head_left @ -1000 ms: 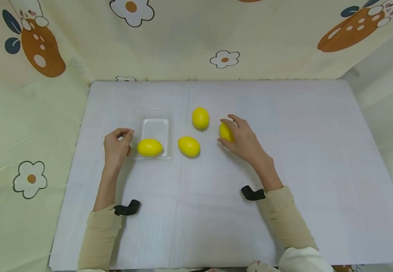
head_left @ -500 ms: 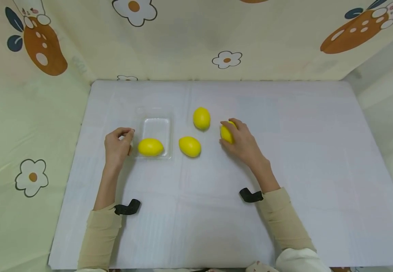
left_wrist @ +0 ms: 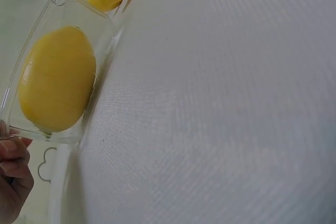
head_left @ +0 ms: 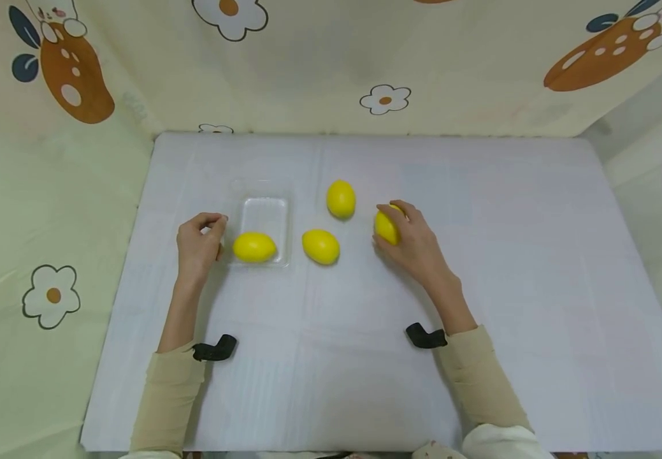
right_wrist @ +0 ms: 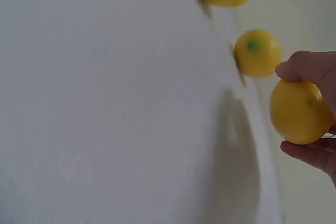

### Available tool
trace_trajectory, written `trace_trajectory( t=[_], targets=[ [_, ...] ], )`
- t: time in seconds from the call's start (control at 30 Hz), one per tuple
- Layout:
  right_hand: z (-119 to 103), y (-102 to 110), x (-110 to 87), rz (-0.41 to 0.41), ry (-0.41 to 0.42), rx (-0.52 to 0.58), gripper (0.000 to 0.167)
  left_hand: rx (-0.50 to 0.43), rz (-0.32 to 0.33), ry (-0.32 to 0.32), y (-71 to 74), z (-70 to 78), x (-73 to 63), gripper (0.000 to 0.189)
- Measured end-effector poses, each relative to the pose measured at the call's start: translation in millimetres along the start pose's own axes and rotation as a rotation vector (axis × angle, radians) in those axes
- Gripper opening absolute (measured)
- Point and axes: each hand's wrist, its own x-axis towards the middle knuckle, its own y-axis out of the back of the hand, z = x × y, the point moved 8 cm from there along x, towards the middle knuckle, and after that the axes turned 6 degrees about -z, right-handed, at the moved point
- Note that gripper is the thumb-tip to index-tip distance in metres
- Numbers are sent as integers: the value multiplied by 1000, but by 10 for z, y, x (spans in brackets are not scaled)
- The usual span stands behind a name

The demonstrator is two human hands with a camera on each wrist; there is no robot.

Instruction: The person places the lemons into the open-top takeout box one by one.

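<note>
A clear plastic container [head_left: 264, 220] stands on the left of the table, with one lemon [head_left: 254, 247] lying in its near end. My left hand [head_left: 197, 245] pinches the container's left rim between thumb and fingers, as the left wrist view also shows at the hand's edge [left_wrist: 13, 174]. To the right, my right hand [head_left: 413, 239] grips another lemon [head_left: 387, 226], thumb on one side and fingers on the other. In the right wrist view this lemon [right_wrist: 299, 111] sits between thumb and fingers, partly covered by them.
Two loose lemons lie between the hands: one nearer lemon [head_left: 321, 247] close to the container's right side, and one farther lemon [head_left: 341, 199]. A white cloth covers the table [head_left: 331, 357]. A patterned curtain [head_left: 308, 70] hangs along its back and sides.
The right hand's fingers have come down round the lemon, and hand and lemon have shifted very slightly right in view. The left hand stays at the container's rim.
</note>
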Motion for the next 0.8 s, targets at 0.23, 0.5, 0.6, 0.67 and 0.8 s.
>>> trace_trajectory(
  t=[0.23,0.5,0.6,0.67,0.8],
  targets=[
    [-351,208,-96,80,122,81,57,-16,-3,-27,-39,35,10,32],
    [-920,230,58,106,284,182,58,-26,7,-9,-52,-1,-26,30],
    [-1095,157,225,100,322,218,58,-34,23,-25,-37,15,-28,29],
    [-1197,72,359,76,327,238,58,-37,31,-30,-25,21,-25,29],
    [-1383,-167,609,-38,271,225,59,-40,18,-23,-23,11,-16,31]
  ],
)
